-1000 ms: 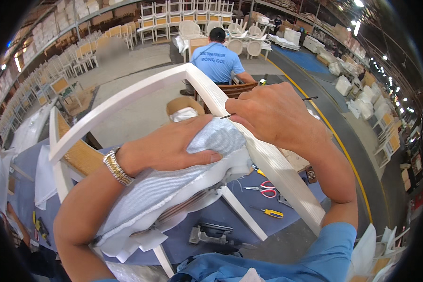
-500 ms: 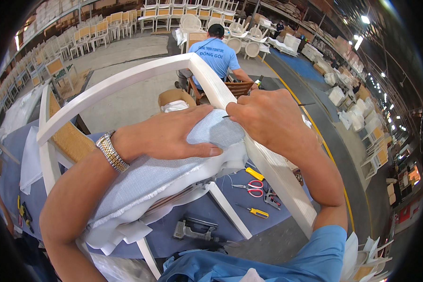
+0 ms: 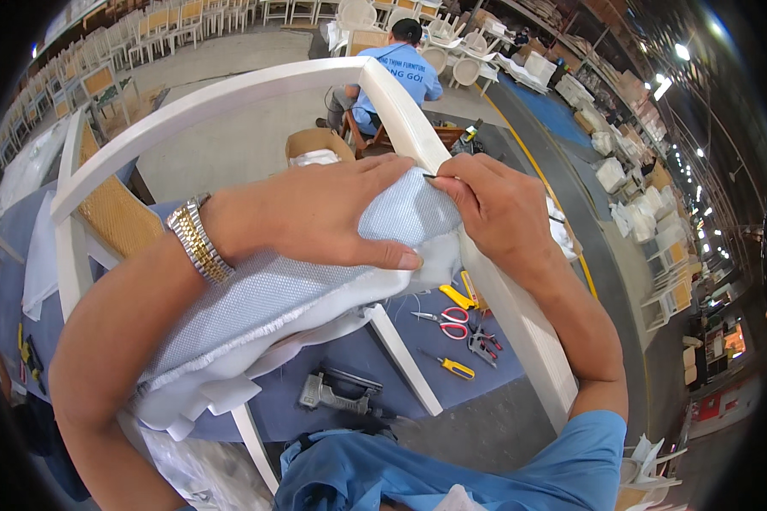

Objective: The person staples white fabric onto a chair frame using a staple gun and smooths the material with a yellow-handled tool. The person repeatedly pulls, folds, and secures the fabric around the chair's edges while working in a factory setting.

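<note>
A pale wooden chair frame [image 3: 230,92] stands in front of me, its seat covered in light blue-grey woven fabric [image 3: 256,289] over white padding [image 3: 315,322]. My left hand [image 3: 307,213], with a metal watch on the wrist, lies flat on the fabric, thumb stretched along its edge. At the far right corner of the seat, beside the frame's right-hand rail [image 3: 520,332], my right hand [image 3: 498,204] is closed around a thin dark rod-like tool [image 3: 429,176]. Its tip shows at the fabric corner against the wood; the rest is hidden by the hand.
On the blue-grey table below lie a staple gun [image 3: 339,392], red-handled scissors [image 3: 443,320], pliers [image 3: 484,345], a yellow screwdriver [image 3: 457,368] and a yellow-handled cutter [image 3: 458,296]. An open carton [image 3: 320,145] and a seated co-worker [image 3: 398,81] are beyond the frame. Many chairs stand behind.
My right hand has turned, so the tool's rear end no longer shows; its tip remains at the fabric corner. My left hand stays flat on the seat. The whole view has shifted slightly.
</note>
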